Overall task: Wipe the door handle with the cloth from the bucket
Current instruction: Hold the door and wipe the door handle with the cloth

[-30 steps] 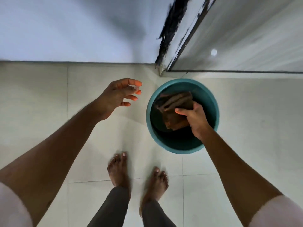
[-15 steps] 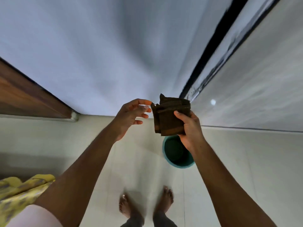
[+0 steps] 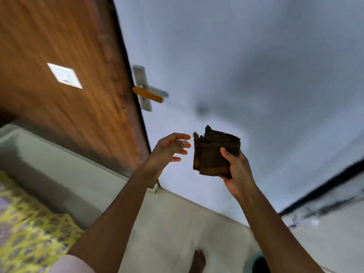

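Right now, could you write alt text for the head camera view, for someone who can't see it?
The right hand holds a folded dark brown cloth raised before a pale wall, the open left hand close beside it. Up and left, a lever door handle juts from the wooden door.

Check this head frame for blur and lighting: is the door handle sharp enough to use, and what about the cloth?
Head view: the door handle and wooden door are streaked with motion blur, its edges smeared. The cloth in the right hand is fairly sharp, as is the open left hand. Lighting is dim and soft; wide-angle distortion tilts the wall, with a blurry shadow patch right of the handle.
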